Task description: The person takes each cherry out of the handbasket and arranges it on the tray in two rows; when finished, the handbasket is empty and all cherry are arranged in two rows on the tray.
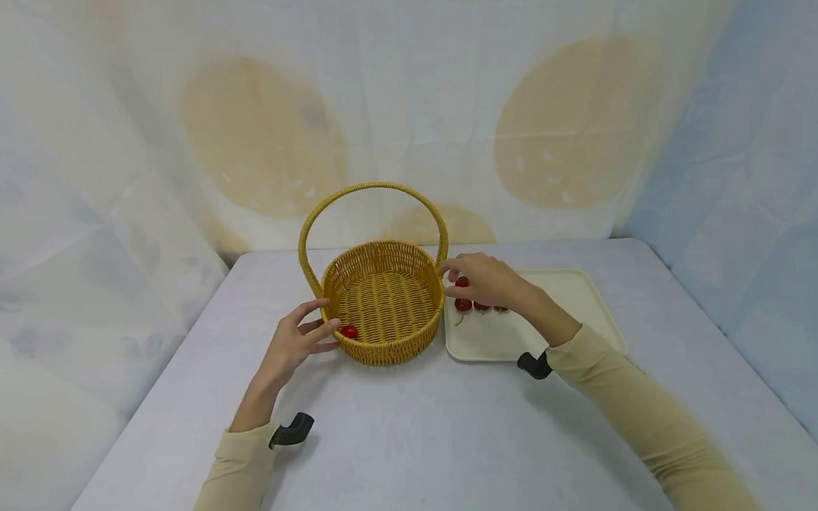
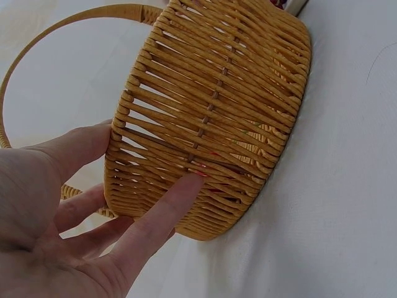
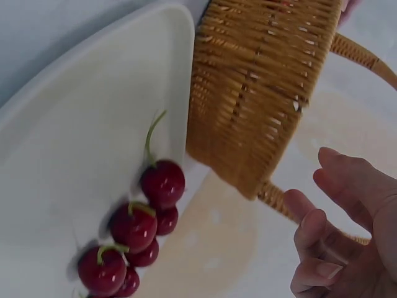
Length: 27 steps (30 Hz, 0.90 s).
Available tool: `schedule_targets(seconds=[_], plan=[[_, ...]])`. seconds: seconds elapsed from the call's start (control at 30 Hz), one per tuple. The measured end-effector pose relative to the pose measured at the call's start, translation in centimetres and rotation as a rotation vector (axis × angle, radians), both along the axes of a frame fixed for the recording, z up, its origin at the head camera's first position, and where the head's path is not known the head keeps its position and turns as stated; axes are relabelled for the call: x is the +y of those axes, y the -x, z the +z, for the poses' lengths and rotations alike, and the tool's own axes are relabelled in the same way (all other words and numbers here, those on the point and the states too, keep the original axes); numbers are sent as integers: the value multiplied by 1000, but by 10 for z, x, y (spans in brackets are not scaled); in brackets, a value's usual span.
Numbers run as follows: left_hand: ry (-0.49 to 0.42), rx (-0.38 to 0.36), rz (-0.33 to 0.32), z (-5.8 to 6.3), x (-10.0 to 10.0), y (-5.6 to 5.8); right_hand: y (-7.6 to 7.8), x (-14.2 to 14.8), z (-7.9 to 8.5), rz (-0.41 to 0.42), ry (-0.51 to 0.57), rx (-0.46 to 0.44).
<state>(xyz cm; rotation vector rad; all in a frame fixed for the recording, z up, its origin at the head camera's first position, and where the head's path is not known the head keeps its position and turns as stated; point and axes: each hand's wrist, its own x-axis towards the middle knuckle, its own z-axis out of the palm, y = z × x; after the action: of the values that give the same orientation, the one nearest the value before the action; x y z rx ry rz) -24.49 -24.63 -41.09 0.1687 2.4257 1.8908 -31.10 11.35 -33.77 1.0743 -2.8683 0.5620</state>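
A yellow-brown wicker basket (image 1: 385, 354) with a tall arched handle stands on the table, a bright red round fruit (image 1: 348, 331) inside at its front left. My left hand (image 1: 297, 346) rests spread fingers against the basket's left side; in the left wrist view one fingertip presses the weave, where red shows through. My right hand (image 1: 484, 277) hovers by the basket's right rim, over the left part of a white tray (image 1: 554, 333), its fingers loosely bent around nothing. On the tray lie several dark red cherries (image 3: 162, 183), some with green stems, partly hidden beneath this hand in the head view.
The tray sits close against the basket's right side. A white cloth covers the table (image 1: 415, 443). Patterned curtains (image 1: 403, 98) hang behind and on both sides. Dark camera mounts (image 1: 292, 429) stick out from both wrists.
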Motion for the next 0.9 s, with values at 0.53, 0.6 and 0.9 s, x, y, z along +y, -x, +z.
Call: schedule_targets(seconds=[0.53, 0.6, 0.9], plan=[[10, -2, 5, -1, -1, 1, 8, -48, -16, 96, -20, -60], [14, -3, 4, -1, -1, 1, 9, -52, -18, 101, -19, -58], [12, 3, -4, -2, 0, 3, 10, -70, -25, 115, -30, -36]])
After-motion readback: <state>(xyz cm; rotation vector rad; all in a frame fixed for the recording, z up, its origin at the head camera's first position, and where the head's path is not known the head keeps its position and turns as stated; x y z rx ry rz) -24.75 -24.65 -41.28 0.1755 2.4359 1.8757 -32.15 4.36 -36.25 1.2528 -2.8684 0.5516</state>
